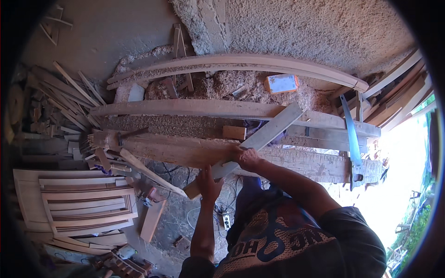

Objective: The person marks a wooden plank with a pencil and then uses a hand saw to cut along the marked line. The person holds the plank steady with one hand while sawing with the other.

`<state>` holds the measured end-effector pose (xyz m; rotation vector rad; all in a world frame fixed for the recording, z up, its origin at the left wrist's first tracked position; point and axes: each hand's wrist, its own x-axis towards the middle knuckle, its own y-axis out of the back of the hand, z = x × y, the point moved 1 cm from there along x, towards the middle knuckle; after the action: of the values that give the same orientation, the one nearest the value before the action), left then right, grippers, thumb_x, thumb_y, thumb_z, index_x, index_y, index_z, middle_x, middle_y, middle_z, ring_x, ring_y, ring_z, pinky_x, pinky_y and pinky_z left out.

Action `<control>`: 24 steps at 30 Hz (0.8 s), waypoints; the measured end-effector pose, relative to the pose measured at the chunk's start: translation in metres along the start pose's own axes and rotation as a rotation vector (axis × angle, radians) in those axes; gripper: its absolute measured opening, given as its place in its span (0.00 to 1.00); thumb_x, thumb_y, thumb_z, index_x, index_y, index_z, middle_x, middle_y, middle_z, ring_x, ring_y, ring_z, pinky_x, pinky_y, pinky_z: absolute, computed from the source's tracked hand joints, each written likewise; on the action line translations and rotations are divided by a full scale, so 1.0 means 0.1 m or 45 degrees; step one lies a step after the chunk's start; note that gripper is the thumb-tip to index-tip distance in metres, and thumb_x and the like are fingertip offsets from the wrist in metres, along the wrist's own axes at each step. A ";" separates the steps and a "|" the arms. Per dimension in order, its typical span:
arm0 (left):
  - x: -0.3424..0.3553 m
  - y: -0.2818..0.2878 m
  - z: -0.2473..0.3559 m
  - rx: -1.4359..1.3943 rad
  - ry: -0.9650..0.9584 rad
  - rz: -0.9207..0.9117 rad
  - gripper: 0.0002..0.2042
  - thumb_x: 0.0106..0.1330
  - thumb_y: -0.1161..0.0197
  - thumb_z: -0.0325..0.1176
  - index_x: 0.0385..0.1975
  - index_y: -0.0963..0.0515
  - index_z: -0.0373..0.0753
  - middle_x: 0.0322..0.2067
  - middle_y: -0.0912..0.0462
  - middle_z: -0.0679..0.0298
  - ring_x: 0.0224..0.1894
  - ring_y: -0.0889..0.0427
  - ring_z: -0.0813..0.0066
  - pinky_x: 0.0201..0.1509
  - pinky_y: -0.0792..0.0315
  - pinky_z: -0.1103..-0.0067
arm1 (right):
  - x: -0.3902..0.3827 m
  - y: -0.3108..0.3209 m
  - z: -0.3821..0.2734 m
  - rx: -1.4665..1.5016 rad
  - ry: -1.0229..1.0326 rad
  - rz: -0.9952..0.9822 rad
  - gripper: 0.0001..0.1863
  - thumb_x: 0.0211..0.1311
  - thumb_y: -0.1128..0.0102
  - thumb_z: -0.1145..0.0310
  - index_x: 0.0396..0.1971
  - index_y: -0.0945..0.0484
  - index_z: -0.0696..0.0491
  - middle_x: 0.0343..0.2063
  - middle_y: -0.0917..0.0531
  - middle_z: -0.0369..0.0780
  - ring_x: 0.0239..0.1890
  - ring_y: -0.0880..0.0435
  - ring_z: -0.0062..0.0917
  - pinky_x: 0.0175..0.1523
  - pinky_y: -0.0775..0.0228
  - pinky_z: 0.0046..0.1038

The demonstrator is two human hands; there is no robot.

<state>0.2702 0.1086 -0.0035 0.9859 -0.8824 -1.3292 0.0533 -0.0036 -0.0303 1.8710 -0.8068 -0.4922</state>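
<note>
A pale, flat wooden board (273, 129) lies slantwise across the workbench plank (194, 149), its lower end jutting out toward my body. Near that lower end my left hand (208, 186) is closed around the board's edge. My right hand (249, 160) is farther up, fingers curled and pressed on the board; whether a small thing is also in them is hidden. Just beyond the board sits a short wooden block (234, 132). On the left part of the plank rests a hammer (132, 133).
A handsaw (353, 143) lies across the beams at the right. Long beams (194, 107) run behind the plank, with shavings and an orange-and-white box (282, 83) beyond. Framed wooden panels (83, 204) and scrap timber are at the left; cables and a power strip (226, 221) lie below.
</note>
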 end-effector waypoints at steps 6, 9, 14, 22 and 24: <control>-0.01 -0.04 -0.12 -0.123 -0.014 -0.021 0.42 0.51 0.23 0.43 0.66 0.34 0.34 0.61 0.29 0.42 0.62 0.30 0.41 0.66 0.37 0.52 | -0.26 0.40 -0.15 0.131 -0.162 -0.133 0.14 0.65 0.50 0.70 0.50 0.26 0.45 0.45 0.20 0.45 0.42 0.15 0.45 0.39 0.22 0.47; -0.03 -0.10 -0.17 -0.141 0.004 0.052 0.40 0.55 0.25 0.43 0.67 0.34 0.34 0.62 0.30 0.40 0.64 0.32 0.40 0.68 0.38 0.52 | -0.69 0.81 -0.09 0.243 -0.249 -0.002 0.05 0.67 0.47 0.67 0.40 0.28 0.48 0.35 0.20 0.45 0.38 0.16 0.48 0.36 0.26 0.49; -0.05 -0.07 0.10 -0.119 0.047 0.306 0.37 0.61 0.29 0.42 0.68 0.35 0.33 0.65 0.32 0.39 0.68 0.35 0.39 0.72 0.41 0.53 | -1.75 0.99 0.54 0.383 -0.727 0.161 0.06 0.67 0.40 0.65 0.37 0.25 0.51 0.32 0.18 0.48 0.36 0.17 0.52 0.37 0.27 0.49; -0.06 -0.35 0.83 -0.368 0.104 0.196 0.29 0.65 0.32 0.40 0.64 0.29 0.33 0.64 0.30 0.43 0.67 0.32 0.45 0.71 0.38 0.59 | -3.25 1.13 1.19 0.205 -1.044 0.105 0.06 0.68 0.42 0.65 0.36 0.23 0.52 0.37 0.17 0.50 0.39 0.17 0.53 0.41 0.27 0.52; -0.12 -0.50 1.06 -0.358 0.058 0.165 0.28 0.65 0.32 0.40 0.62 0.27 0.34 0.63 0.28 0.44 0.65 0.30 0.47 0.70 0.36 0.61 | -3.49 1.10 1.31 0.188 -1.017 0.204 0.06 0.67 0.42 0.66 0.36 0.24 0.52 0.39 0.17 0.50 0.40 0.17 0.53 0.41 0.27 0.52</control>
<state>0.1529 0.1138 -0.0126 0.7252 -0.6904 -1.2746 -0.3089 0.1333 0.0085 1.7067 -1.5321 -1.1310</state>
